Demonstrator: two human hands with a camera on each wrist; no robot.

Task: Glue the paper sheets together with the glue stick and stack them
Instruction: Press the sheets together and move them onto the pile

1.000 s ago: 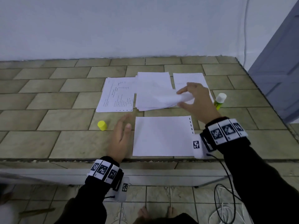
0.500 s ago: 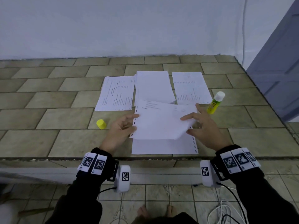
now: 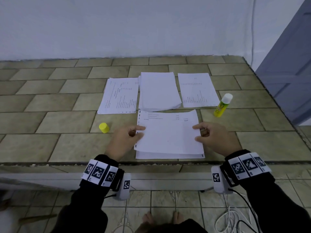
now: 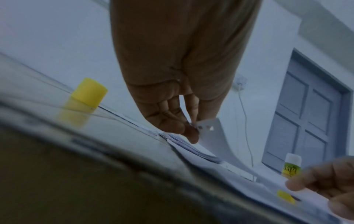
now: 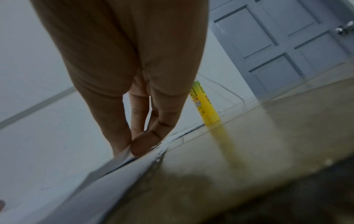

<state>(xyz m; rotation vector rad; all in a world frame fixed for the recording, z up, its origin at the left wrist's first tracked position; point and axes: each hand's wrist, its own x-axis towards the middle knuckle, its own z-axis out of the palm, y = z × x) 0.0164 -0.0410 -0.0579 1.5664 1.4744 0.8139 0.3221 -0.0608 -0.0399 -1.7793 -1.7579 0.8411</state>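
Observation:
A printed white sheet [image 3: 168, 132] hovers just over another sheet [image 3: 170, 156] at the table's front edge. My left hand [image 3: 137, 131] pinches its perforated left edge [image 4: 207, 126], and my right hand [image 3: 197, 132] pinches its right edge [image 5: 122, 153]. The yellow glue stick [image 3: 222, 105] stands uncapped to the right, also in the right wrist view [image 5: 205, 104]. Its yellow cap [image 3: 104, 127] sits left of my left hand. Behind lie a paper pile [image 3: 159, 91] and two printed sheets [image 3: 120, 96] [image 3: 197, 89].
The tiled table [image 3: 50, 115] ends at a front edge [image 3: 67, 163] near my wrists and a right edge by a grey door [image 3: 289, 73]. A white wall [image 3: 134, 26] backs it. White cable [image 3: 232, 221] lies on the floor below.
My right hand brought a sheet from the pile toward me. My left hand took its left edge, and both lowered it over the sheet at the front edge.

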